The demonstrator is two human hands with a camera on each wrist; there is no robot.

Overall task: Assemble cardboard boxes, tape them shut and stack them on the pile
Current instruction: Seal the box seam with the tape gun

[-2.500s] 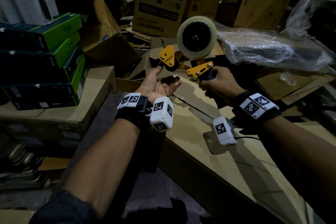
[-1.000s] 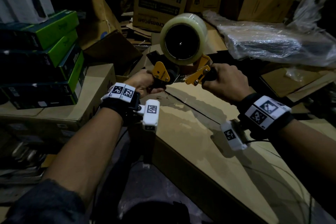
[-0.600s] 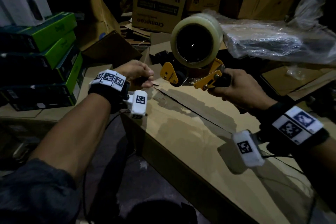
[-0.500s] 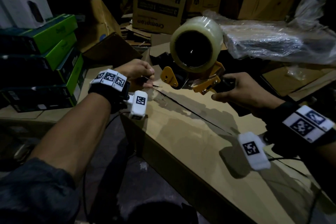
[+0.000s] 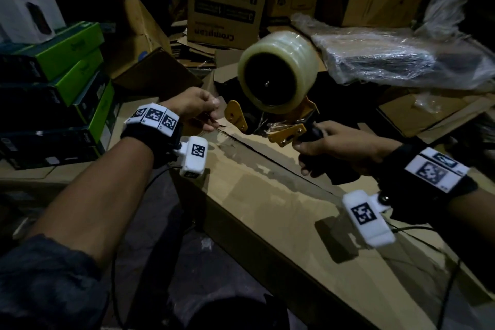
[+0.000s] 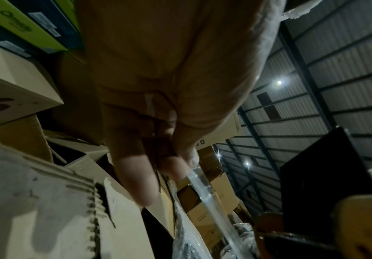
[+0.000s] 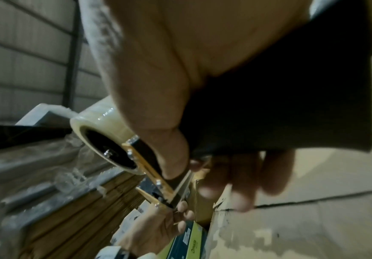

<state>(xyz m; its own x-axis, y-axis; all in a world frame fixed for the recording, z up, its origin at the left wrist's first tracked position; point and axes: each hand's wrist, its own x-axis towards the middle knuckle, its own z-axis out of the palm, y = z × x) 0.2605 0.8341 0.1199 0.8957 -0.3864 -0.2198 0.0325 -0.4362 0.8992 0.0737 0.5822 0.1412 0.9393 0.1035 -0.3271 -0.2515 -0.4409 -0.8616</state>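
A large brown cardboard box [image 5: 267,211] lies in front of me, its top flaps meeting in a dark seam [image 5: 270,161]. My right hand [image 5: 332,147] grips the black handle of a yellow tape dispenser [image 5: 284,131] carrying a big clear tape roll [image 5: 277,72], held over the far end of the seam. My left hand [image 5: 198,107] pinches the loose end of the clear tape [image 6: 204,187] between thumb and fingers, just left of the dispenser's front plate, above the box's far corner. In the right wrist view the tape roll [image 7: 100,129] and the dispenser [image 7: 149,168] show past my thumb.
Green and black cartons [image 5: 67,67] are stacked at the left on a pale box. Printed brown boxes [image 5: 225,2] and loose flat cardboard stand behind. A plastic-wrapped bundle [image 5: 396,59] lies at the right. Dark floor [image 5: 166,249] runs between me and the box.
The left hand went from lying open under the dispenser to pinching the tape end at the box's far corner. The right hand drew the dispenser slightly right and tilted it toward the seam.
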